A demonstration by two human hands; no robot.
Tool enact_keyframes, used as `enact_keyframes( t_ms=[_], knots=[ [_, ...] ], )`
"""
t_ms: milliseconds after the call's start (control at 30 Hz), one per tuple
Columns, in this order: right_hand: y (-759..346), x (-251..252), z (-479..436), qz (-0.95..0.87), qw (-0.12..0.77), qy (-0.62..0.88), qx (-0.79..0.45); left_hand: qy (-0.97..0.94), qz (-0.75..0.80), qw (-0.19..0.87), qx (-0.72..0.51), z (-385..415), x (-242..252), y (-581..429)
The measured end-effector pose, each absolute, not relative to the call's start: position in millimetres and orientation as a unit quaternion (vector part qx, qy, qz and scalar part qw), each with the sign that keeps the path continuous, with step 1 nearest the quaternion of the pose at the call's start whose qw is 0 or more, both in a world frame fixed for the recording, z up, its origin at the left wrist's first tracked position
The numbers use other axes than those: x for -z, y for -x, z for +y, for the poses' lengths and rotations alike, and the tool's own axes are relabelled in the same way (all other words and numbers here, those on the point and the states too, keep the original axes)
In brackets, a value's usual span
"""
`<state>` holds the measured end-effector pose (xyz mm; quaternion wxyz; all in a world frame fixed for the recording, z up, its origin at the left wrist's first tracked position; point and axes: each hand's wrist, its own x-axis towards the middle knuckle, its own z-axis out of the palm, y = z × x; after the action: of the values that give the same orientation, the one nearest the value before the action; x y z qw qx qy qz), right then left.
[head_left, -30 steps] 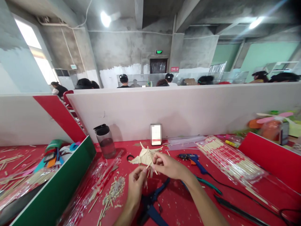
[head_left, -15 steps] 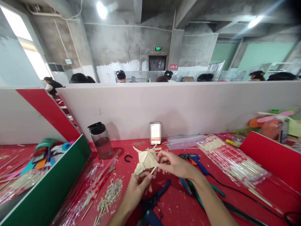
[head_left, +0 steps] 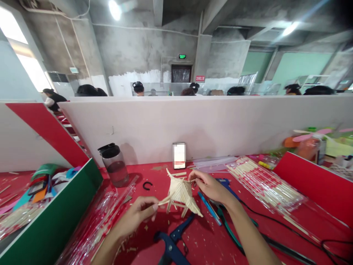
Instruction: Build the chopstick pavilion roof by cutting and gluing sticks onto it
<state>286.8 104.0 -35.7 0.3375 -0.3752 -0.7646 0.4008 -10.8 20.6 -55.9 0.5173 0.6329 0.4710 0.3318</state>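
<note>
A small model built of pale wooden sticks (head_left: 181, 194) is held above the red table (head_left: 248, 228). My left hand (head_left: 138, 213) pinches a stick that juts from the model's left side. My right hand (head_left: 211, 186) grips the model's upper right edge with its fingertips. Below the model lies a pair of dark blue cutters (head_left: 172, 243). A blue glue gun (head_left: 224, 184) rests just behind my right hand, partly hidden by it.
A dark-lidded bottle (head_left: 113, 164) and a phone (head_left: 179, 155) stand by the white partition (head_left: 209, 125). Wrapped bundles of sticks (head_left: 261, 186) lie at right, plastic wrappers (head_left: 102, 217) at left beside a green divider (head_left: 57, 221). Several people sit beyond the partition.
The model has turned and dropped lower, with its sloped side facing me. My left hand has slid left to pinch a jutting stick. The view has shifted right.
</note>
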Motion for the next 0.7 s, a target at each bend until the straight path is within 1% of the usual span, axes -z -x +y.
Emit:
enact_keyframes(
  t_ms=[100,267,367,700],
  knots=[
    [-288.5,36.2,104.9,-0.768,0.333,0.387,-0.387,-0.627,0.446,0.556,-0.313,18.2,50.8,3.9],
    [-288.6,31.9,103.4,-0.766,0.321,0.39,-0.397,-0.639,0.379,0.618,-0.259,15.8,54.7,0.0],
    [-286.5,27.6,100.7,-0.765,0.317,0.388,-0.405,-0.616,0.377,0.637,-0.271,16.0,60.9,-2.5],
    [-282.9,25.5,98.0,-0.762,0.312,0.398,-0.405,-0.578,0.385,0.646,-0.319,15.6,74.8,-26.5]
  ],
)
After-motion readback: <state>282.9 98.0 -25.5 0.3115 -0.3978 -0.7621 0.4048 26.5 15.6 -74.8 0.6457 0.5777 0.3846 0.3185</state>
